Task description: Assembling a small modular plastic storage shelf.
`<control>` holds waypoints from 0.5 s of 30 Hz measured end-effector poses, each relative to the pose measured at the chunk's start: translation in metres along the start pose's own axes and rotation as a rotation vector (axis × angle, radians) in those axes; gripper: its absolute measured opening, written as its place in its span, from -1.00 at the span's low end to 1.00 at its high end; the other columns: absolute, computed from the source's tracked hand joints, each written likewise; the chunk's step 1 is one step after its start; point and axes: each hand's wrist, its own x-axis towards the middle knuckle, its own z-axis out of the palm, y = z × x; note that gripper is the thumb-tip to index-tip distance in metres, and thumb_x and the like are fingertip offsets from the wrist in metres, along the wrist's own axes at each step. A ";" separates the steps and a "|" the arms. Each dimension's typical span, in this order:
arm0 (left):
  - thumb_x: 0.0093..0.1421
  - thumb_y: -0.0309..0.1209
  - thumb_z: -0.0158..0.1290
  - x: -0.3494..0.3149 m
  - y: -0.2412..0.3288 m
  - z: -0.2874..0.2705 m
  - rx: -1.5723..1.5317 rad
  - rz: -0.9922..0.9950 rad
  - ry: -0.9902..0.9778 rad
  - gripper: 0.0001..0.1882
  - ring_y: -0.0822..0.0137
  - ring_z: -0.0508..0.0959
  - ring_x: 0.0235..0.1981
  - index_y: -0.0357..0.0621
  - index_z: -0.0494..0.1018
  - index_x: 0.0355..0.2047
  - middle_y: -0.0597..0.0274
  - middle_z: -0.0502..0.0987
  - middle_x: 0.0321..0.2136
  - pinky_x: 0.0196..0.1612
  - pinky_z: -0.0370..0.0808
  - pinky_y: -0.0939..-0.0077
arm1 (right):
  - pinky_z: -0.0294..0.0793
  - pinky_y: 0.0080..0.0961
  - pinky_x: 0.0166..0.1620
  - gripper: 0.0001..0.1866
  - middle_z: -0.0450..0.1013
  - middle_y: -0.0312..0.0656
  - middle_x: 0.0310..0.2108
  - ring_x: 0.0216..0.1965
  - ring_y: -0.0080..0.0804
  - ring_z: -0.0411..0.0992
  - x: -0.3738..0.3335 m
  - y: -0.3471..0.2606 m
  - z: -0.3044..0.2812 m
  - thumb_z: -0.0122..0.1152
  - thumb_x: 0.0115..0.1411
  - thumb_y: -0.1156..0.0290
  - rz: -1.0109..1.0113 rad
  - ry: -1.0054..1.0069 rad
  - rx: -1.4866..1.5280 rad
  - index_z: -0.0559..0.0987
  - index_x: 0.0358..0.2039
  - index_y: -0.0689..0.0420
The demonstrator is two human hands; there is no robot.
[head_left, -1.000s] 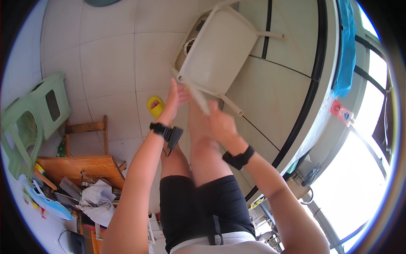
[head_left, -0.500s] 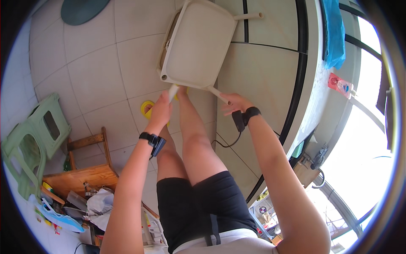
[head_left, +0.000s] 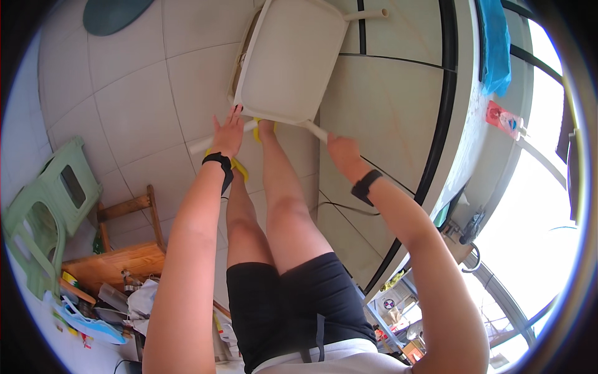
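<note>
A white plastic chair [head_left: 289,59] lies tipped over on the tiled floor [head_left: 124,112], its seat underside facing me and its legs pointing toward me. My left hand [head_left: 227,132] rests with fingers spread on the chair's left leg. My right hand [head_left: 341,149] is closed around the chair's right leg. Both wrists carry black bands. My bare legs in black shorts stand between my arms, in yellow slippers [head_left: 238,167].
Two stacked green plastic stools [head_left: 47,206] and a small wooden stool [head_left: 128,234] stand at the left, with clutter below them. A dark round mat [head_left: 112,12] lies at the top. A black cable [head_left: 342,209] crosses the floor. A wall ledge with a blue cloth [head_left: 495,43] runs along the right.
The chair has moved farther from me and now lies more squarely ahead. My right hand went from beside the leg to gripping it; my left hand stays on the other leg.
</note>
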 end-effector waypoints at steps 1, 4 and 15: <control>0.15 -0.55 -0.19 -0.005 -0.003 0.000 -0.003 -0.005 -0.025 -0.74 0.33 -0.14 0.35 -0.21 0.31 -0.12 0.27 -0.19 0.34 0.16 -0.01 -0.37 | 0.44 -0.29 -0.46 -0.65 0.49 -0.02 -0.46 -0.46 -0.15 0.50 -0.015 -0.006 -0.011 0.07 0.16 0.27 -0.003 -0.004 0.007 0.41 -0.11 0.20; 0.14 -0.51 -0.16 -0.003 0.002 -0.012 -0.060 0.011 0.110 -0.70 0.18 0.16 0.24 -0.26 0.29 -0.09 0.07 0.13 0.23 0.12 0.21 -0.17 | 0.48 -0.22 -0.40 -0.58 0.49 0.04 -0.44 -0.43 -0.09 0.50 -0.065 0.005 -0.057 0.03 0.18 0.26 -0.020 0.093 0.126 0.32 -0.01 0.22; 0.29 -0.25 -0.13 -0.134 0.013 -0.037 -1.395 -0.243 0.212 -0.76 0.45 0.36 -0.69 -0.17 0.20 -0.22 0.28 0.32 -0.61 -0.63 0.39 0.54 | 0.38 -0.13 -0.21 -0.58 0.42 0.10 -0.21 -0.26 0.10 0.41 -0.315 0.035 -0.038 0.00 0.19 0.33 0.477 0.458 1.004 0.23 0.04 0.16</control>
